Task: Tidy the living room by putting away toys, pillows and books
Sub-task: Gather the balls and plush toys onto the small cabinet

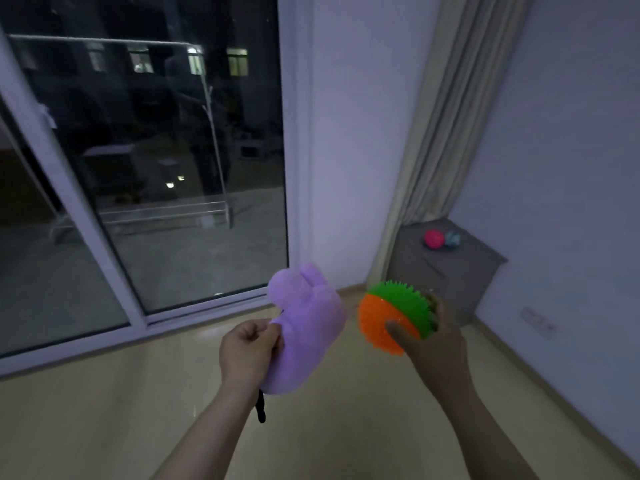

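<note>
My left hand [247, 351] grips a purple plush toy [308, 327] by its left side, holding it up at chest height; a short black strap hangs below it. To its right, my right hand [429, 341] holds a spiky ball [398, 315], half orange and half green, with the thumb across its front. Both toys are held in the air above the wooden floor. In the far right corner a pink ball [434, 239] and a bluish ball [452, 238] lie on top of a low grey cabinet [460, 271].
A large sliding glass door [166, 168] fills the left, dark outside, with a drying rack beyond it. A beige curtain [446, 133] hangs in the corner above the cabinet. White walls stand ahead and to the right. Light wooden floor [104, 410] lies below.
</note>
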